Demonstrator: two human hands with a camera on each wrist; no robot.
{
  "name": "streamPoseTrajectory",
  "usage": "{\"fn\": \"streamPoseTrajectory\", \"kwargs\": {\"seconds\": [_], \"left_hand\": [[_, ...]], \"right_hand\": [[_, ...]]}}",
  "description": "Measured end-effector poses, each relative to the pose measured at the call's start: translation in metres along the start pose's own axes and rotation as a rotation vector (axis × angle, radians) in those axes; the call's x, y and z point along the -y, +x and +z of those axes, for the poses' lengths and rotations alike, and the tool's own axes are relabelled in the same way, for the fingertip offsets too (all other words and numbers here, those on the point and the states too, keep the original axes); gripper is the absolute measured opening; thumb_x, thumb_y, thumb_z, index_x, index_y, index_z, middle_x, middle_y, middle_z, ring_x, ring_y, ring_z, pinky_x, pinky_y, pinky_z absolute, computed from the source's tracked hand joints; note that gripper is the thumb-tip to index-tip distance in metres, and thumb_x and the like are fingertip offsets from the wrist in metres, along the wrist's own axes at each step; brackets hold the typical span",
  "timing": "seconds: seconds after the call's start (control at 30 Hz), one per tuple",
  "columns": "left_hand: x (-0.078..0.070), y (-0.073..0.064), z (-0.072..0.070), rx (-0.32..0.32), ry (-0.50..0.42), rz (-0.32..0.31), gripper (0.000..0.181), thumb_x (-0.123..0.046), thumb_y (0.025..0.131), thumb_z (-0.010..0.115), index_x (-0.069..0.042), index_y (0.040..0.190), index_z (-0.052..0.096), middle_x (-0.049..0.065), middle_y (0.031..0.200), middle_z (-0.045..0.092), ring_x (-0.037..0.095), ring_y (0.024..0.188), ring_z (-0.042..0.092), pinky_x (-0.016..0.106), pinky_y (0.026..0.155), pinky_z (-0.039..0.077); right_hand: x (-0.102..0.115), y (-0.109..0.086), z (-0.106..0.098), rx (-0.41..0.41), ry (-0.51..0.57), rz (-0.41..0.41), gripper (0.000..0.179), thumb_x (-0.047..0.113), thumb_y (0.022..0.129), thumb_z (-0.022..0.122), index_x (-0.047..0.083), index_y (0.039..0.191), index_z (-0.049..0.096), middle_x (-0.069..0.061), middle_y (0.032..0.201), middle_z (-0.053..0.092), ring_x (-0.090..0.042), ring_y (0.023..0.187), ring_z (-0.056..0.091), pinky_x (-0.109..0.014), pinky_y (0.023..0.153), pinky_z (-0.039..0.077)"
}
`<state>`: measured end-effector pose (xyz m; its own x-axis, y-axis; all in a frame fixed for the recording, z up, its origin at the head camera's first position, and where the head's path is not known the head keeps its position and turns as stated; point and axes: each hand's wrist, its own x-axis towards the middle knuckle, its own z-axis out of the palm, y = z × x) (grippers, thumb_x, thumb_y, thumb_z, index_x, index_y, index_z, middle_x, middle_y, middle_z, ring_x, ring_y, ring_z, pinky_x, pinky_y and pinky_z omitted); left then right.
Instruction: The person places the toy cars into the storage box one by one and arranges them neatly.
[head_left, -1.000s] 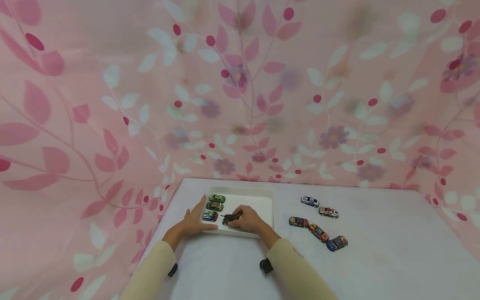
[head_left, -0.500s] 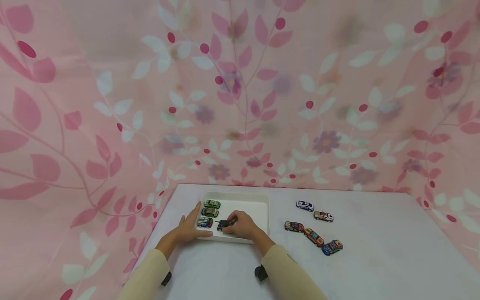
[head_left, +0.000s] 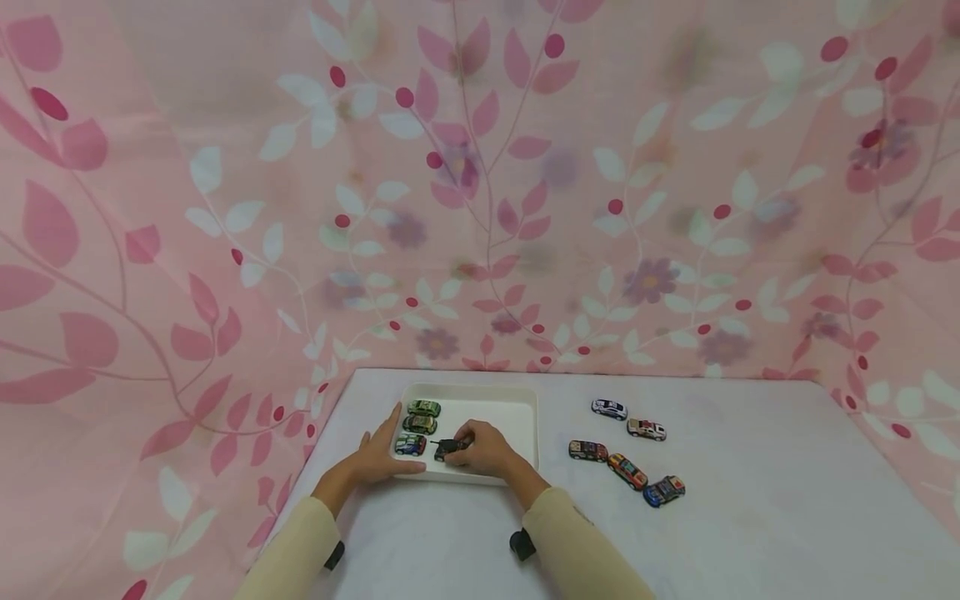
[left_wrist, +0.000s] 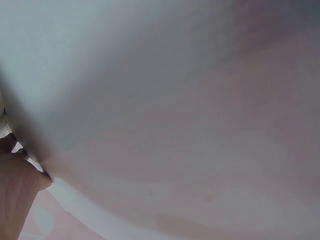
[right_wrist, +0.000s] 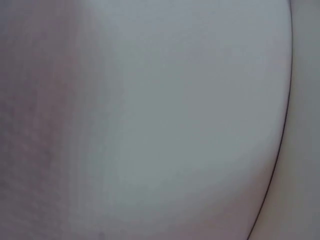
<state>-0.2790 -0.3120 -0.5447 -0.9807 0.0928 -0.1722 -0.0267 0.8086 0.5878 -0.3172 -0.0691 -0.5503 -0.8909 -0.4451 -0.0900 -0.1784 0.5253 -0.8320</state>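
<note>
A shallow white tray (head_left: 517,392) lies on the table in the head view. My left hand (head_left: 372,458) rests at its near left corner, fingers stretched along the left side and thumb along the front rim. Inside the tray, my right hand (head_left: 486,451) pinches a small black toy tank (head_left: 446,447), its thin barrel pointing left. Left of the tank sits a blue, white and green toy car (head_left: 410,444). Behind that are a dark green toy car (head_left: 420,425) and a light green one. The left wrist view catches part of my left hand (left_wrist: 20,185); the right wrist view shows only blurred cloth.
Right of the tray, several toy cars lie on the white table (head_left: 750,500): a white one (head_left: 609,409), a white and red one (head_left: 647,429), a dark red one (head_left: 588,451), an orange one (head_left: 627,471) and a blue one (head_left: 664,492). A pink floral curtain (head_left: 675,208) hangs behind.
The head view has shifted slightly, moving the whole scene a little left and down in it. Both hands keep their places, with the toy tank still in my right fingers.
</note>
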Motion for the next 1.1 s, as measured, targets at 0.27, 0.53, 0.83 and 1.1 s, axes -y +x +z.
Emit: {"fn": "streamPoseTrajectory", "kwargs": {"seconds": [0.27, 0.53, 0.83, 1.1], "left_hand": [[0.0007, 0.0000, -0.0004, 0.013, 0.007, -0.008, 0.134, -0.060, 0.070, 0.081, -0.009, 0.159, -0.005, 0.020, 0.165, 0.013, 0.041, 0.152, 0.013, 0.067, 0.117, -0.004], [0.0020, 0.0026, -0.0006, 0.009, 0.018, 0.000, 0.133, -0.062, 0.070, 0.079, -0.011, 0.159, -0.005, 0.019, 0.165, 0.014, 0.040, 0.152, 0.013, 0.067, 0.118, -0.005], [0.0037, 0.0014, -0.0003, 0.011, 0.014, -0.007, 0.135, -0.064, 0.068, 0.080, -0.011, 0.159, -0.004, 0.019, 0.165, 0.014, 0.040, 0.152, 0.013, 0.067, 0.117, -0.005], [0.0000, 0.0001, -0.0001, 0.004, 0.017, -0.007, 0.132, -0.062, 0.070, 0.080, -0.011, 0.160, -0.003, 0.020, 0.165, 0.014, 0.041, 0.152, 0.014, 0.067, 0.117, -0.003]], "right_hand": [[0.0000, -0.0002, 0.0003, 0.000, -0.014, -0.004, 0.033, 0.028, 0.077, 0.085, 0.013, 0.099, 0.065, 0.002, 0.091, 0.061, -0.013, 0.085, 0.054, -0.033, 0.078, 0.047], [-0.0002, -0.0004, 0.0001, -0.008, -0.011, -0.023, 0.034, 0.029, 0.077, 0.085, 0.012, 0.099, 0.066, 0.000, 0.091, 0.062, -0.013, 0.084, 0.054, -0.034, 0.078, 0.048], [-0.0023, -0.0002, 0.0038, -0.014, -0.058, -0.046, 0.037, 0.033, 0.076, 0.085, 0.012, 0.100, 0.066, 0.002, 0.091, 0.061, -0.011, 0.083, 0.053, -0.031, 0.077, 0.048], [-0.0011, -0.0024, 0.0001, -0.007, -0.073, -0.079, 0.047, 0.037, 0.077, 0.084, 0.009, 0.109, 0.065, 0.001, 0.094, 0.061, -0.012, 0.085, 0.054, -0.032, 0.080, 0.049]]}}
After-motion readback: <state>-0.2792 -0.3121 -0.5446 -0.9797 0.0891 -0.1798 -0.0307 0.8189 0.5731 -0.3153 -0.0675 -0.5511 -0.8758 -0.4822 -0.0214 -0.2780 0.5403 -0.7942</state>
